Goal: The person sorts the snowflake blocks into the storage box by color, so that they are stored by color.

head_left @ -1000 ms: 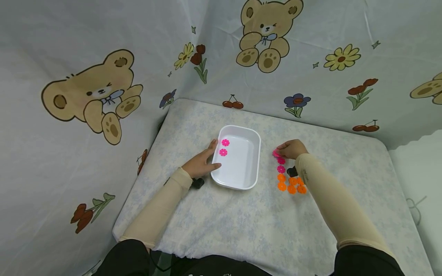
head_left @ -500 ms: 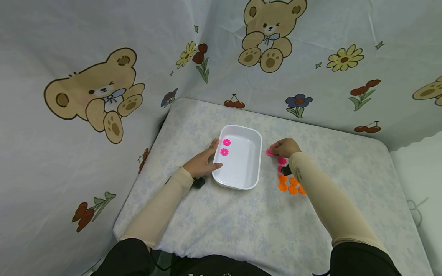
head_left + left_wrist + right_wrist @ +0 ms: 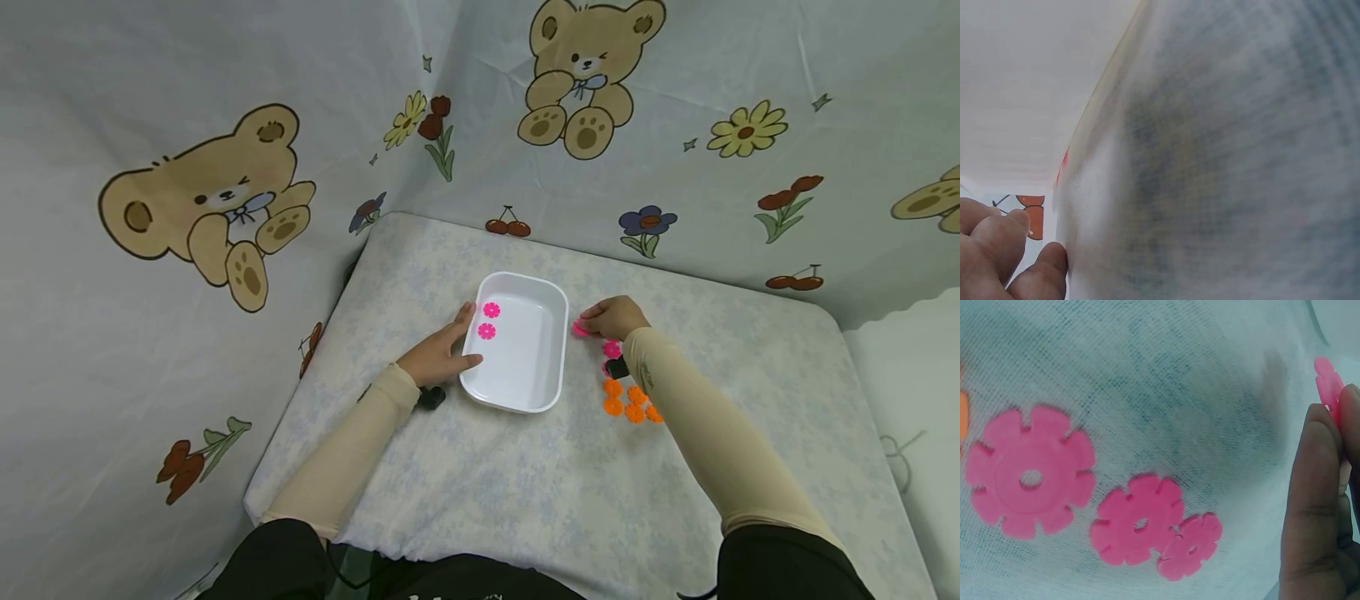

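My left hand (image 3: 435, 354) lies spread at the left side of a white rectangular tray (image 3: 513, 402), its thumb over the rim and its fingers along the outer wall. Two pink interlocking discs (image 3: 491, 310) lie inside the tray near that side. Right of the tray, my right hand (image 3: 617, 318) pinches another pink interlocking disc (image 3: 1329, 384) between thumb and fingertips, above the cloth. Below it, more pink discs (image 3: 1030, 472) lie flat; the right wrist view shows two of them overlapping. In the left wrist view, curved fingers (image 3: 997, 250) touch the pale tray.
Several orange discs (image 3: 635, 403) lie below the pink ones, partly covered by my right forearm. The table (image 3: 525, 483) has a pale patterned cloth. A bear-print curtain (image 3: 337, 125) hangs behind and at the left. Black wrist cameras (image 3: 431, 397) sit beneath the wrists.
My right hand has moved left from the row of pink discs toward the tray, carrying one pink disc. It has slowed close to the tray's right rim. The left hand stays put.
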The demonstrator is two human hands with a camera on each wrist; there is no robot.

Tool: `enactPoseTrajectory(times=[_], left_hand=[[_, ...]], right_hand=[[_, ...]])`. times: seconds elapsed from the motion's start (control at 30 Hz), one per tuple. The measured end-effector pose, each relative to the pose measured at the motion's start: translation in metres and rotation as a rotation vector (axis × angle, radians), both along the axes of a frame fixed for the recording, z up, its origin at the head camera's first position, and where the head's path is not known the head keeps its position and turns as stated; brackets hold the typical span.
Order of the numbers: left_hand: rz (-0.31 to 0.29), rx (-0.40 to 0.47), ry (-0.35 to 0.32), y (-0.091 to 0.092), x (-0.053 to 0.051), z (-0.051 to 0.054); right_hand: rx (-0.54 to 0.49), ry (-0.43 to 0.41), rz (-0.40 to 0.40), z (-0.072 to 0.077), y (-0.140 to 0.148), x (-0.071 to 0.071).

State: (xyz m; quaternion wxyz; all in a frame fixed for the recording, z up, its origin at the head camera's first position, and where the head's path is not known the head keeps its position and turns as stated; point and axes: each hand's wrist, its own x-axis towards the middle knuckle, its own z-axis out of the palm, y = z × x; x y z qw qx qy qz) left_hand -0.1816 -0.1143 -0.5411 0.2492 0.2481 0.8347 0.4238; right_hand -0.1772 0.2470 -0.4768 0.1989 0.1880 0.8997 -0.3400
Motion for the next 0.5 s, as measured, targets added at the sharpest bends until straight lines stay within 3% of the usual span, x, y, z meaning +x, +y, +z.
enactPoseTrajectory(times=[0.5], left_hand=[[-0.001, 0.003, 0.015, 0.000, 0.001, 0.000]], right_hand=[[-0.052, 0.003, -0.009, 0.016, 0.001, -0.001]])
